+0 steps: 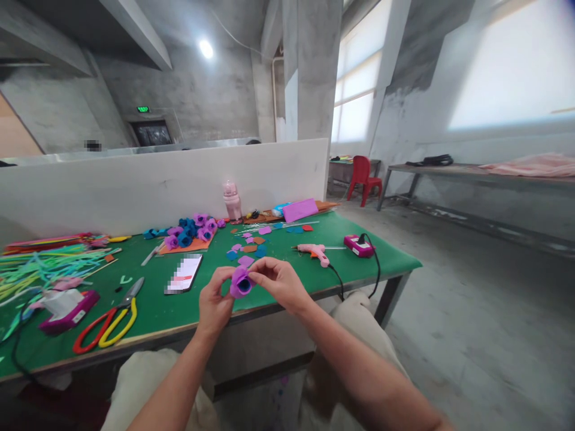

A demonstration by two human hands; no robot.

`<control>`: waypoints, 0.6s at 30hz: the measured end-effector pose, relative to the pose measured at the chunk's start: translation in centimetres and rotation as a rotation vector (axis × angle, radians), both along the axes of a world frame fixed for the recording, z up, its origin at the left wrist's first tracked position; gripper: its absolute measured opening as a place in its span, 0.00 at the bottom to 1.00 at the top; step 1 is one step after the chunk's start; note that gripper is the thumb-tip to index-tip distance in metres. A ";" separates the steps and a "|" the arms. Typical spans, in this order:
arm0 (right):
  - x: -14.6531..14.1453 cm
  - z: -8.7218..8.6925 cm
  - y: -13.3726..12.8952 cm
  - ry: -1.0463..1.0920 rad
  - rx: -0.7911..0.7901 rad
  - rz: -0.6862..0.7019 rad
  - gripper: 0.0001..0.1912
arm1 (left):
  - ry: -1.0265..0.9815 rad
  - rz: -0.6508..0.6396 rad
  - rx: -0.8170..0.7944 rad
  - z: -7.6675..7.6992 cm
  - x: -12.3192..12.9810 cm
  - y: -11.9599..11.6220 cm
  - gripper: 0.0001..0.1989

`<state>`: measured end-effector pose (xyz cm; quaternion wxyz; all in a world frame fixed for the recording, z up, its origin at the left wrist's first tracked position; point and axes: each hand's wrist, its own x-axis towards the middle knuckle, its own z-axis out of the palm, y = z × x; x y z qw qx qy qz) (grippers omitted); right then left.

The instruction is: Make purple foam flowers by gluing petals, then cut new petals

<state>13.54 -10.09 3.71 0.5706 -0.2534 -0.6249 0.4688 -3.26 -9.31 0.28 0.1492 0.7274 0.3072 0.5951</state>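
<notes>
I held the purple flower (235, 288) at the near edge of the green surface (395, 257), its dark blue centre (244, 285) facing me. My left hand (217, 299) pinched one side; my right hand (279, 282) pinched the opposite rim between thumb and fingertips. Doing this well, I judged, called for one steady grip and one light one, firming the rim without crushing the centre. Beyond lay loose cut pieces (261, 250), with the pink glue gun (314, 252) to their right, its nozzle best avoided. Farther back lay clustered flowers (185, 238).
</notes>
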 end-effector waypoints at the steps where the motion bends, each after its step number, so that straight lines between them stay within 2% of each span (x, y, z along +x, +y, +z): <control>1: 0.1 0.0 0.0 -0.015 0.014 -0.006 0.10 | 0.003 0.002 -0.001 0.0 0.0 0.0 0.15; 7: 0.3 0.1 0.0 -0.051 0.070 0.002 0.09 | -0.007 -0.010 -0.024 0.1 0.0 -0.1 0.14; 12: 0.1 0.1 0.3 0.064 -0.069 0.010 0.13 | -0.059 0.013 -0.127 0.3 0.5 -0.2 0.08; 18: 0.3 0.6 -0.1 0.054 -0.152 0.078 0.18 | -0.163 0.008 -0.282 0.5 1.1 -0.3 0.12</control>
